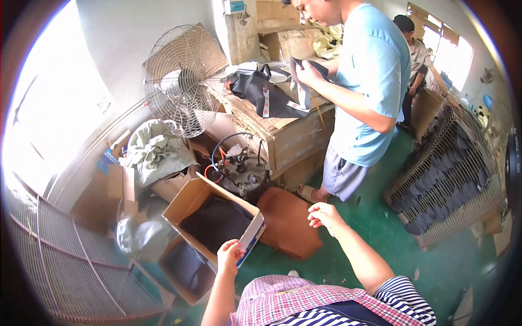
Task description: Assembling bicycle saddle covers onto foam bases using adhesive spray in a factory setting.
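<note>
My left hand (230,256) is at the near corner of an open cardboard box (252,231), its fingers curled in. Whether it grips the box edge or something small, I cannot make out. Dark fabric pieces (217,223) lie inside that box. To the right, my right hand (326,218) is raised over the green floor, near a reddish-brown sheet (291,223). Its fingers are loosely bent and a little apart, with nothing visible in them.
A person in a light blue shirt (375,70) handles dark cloth at a wooden table (299,136). A dark round pot with hoses (247,176) stands behind the box. Around me are a large fan (185,81), a wire rack with dark pieces (443,174) and a metal grille (70,255).
</note>
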Action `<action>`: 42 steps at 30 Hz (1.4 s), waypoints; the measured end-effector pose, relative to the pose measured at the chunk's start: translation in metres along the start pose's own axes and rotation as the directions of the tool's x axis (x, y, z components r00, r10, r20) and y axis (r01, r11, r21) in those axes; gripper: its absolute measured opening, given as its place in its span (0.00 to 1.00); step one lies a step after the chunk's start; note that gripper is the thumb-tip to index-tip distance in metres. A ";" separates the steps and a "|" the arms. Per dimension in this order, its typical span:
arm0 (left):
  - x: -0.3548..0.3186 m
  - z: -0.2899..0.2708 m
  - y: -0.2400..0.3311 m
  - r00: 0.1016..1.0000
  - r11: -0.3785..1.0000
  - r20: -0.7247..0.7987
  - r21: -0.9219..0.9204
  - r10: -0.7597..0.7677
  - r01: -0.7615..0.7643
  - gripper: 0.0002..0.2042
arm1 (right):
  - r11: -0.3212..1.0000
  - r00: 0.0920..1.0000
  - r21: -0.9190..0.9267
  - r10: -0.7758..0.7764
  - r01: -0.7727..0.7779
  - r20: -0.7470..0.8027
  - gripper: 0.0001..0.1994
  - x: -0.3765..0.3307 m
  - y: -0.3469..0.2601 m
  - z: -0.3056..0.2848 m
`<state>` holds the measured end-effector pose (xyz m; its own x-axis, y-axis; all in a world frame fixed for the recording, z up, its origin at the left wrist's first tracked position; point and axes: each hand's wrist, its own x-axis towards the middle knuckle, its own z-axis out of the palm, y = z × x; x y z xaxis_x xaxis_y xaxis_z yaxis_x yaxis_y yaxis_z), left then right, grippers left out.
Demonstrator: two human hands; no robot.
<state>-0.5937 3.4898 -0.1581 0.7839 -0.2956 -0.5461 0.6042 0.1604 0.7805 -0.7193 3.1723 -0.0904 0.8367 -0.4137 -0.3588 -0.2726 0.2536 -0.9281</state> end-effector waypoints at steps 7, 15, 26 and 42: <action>0.048 0.023 0.002 0.996 0.995 0.058 -0.076 -0.063 0.067 0.07 | 0.996 0.996 0.041 0.078 -0.076 -0.040 0.06 0.024 0.018 0.005; 0.086 0.059 0.049 0.949 0.977 0.269 -0.086 -0.165 0.195 0.18 | 0.992 0.940 -0.088 0.053 -0.088 -0.336 0.05 -0.011 0.036 -0.008; 0.058 0.130 0.111 0.725 0.964 0.688 -0.166 -0.038 0.208 0.20 | 0.996 0.926 0.084 0.013 0.020 -0.378 0.07 -0.051 0.034 -0.010; -0.034 0.212 0.082 0.763 0.969 0.642 -0.227 0.072 0.099 0.20 | 0.879 0.826 0.398 0.009 0.262 -0.564 0.07 -0.194 0.109 -0.162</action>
<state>-0.6014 3.3137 -0.0111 0.5499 -0.8189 -0.1646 0.6953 0.3396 0.6334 -0.9887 3.1386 -0.1379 0.4202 -0.8326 -0.3607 0.1685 0.4622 -0.8706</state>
